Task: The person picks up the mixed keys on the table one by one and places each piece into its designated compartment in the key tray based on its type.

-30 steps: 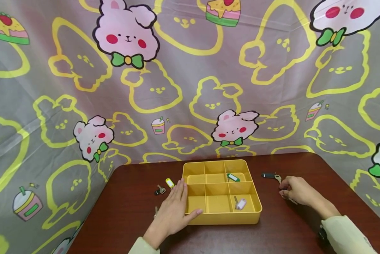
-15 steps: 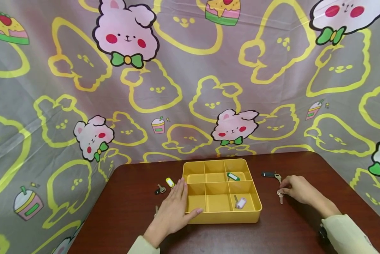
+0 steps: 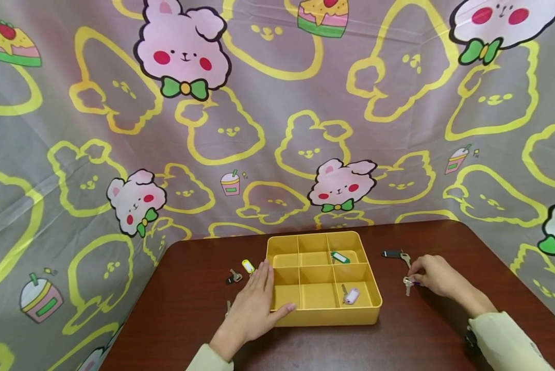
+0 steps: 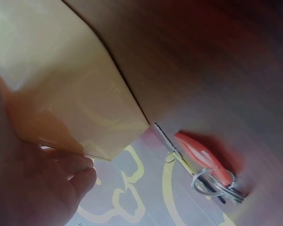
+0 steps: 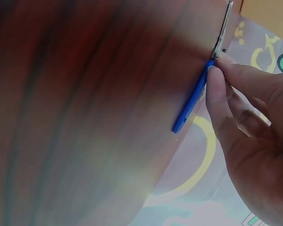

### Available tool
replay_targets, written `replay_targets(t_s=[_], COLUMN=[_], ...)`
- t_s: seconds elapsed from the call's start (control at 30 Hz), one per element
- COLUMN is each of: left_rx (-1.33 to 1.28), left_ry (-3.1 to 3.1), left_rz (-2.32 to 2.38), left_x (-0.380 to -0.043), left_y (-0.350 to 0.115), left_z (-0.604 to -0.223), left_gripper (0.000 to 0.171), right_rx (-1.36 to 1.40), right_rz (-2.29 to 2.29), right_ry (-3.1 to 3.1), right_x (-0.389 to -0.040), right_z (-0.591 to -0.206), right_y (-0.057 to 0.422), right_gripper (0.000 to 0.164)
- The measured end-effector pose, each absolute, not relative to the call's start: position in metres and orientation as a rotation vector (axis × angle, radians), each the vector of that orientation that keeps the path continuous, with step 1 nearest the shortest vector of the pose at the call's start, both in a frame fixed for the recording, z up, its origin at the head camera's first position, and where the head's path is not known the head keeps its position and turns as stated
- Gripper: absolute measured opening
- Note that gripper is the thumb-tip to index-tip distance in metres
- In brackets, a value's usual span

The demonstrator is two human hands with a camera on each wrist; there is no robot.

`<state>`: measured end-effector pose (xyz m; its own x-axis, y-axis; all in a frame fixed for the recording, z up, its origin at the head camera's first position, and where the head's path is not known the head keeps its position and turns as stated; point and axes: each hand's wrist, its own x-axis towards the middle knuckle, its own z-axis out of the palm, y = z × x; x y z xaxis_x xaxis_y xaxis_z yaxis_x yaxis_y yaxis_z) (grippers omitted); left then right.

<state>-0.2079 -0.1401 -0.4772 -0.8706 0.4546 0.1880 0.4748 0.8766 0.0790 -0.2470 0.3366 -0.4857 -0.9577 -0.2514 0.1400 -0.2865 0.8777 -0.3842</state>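
My right hand point(image 3: 437, 278) pinches a key with a blue tag point(image 5: 191, 103) between thumb and fingertips, low over the table right of the box. Its metal key point(image 3: 408, 287) sticks out below the fingertips in the head view. My left hand point(image 3: 251, 309) lies with straight fingers along the left wall of a yellow box with six compartments point(image 3: 325, 318), its thumb over the front corner. Inside the box, a key with a green tag point(image 3: 340, 257) is in the back right compartment, and a key with a lilac tag point(image 3: 351, 296) is in the front right one.
A key with a black tag point(image 3: 391, 254) lies beyond my right hand. Left of the box are a yellow-tagged key point(image 3: 248, 266) and another dark-tagged key point(image 3: 233, 278). A red-tagged key point(image 4: 205, 155) lies near my left hand. A patterned cloth point(image 3: 277, 129) surrounds the table.
The key in my right fingers has swung from pointing right to pointing down toward the front, and a bit of its blue tag now shows. My left hand and the box have stayed put.
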Motion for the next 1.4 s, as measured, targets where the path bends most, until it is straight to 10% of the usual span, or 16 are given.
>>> replay_targets(t_s=[1.4], left_rx=[-0.715], left_ry=[-2.886], left_rz=[-0.204], left_x=[-0.209], left_y=[-0.142], left_z=[-0.479], left_gripper=[0.104], right_rx=[0.481], right_rz=[0.665], right_ry=[-2.939], right_x=[-0.242], right_z=[-0.466], right_y=[0.317], right_gripper=[0.018])
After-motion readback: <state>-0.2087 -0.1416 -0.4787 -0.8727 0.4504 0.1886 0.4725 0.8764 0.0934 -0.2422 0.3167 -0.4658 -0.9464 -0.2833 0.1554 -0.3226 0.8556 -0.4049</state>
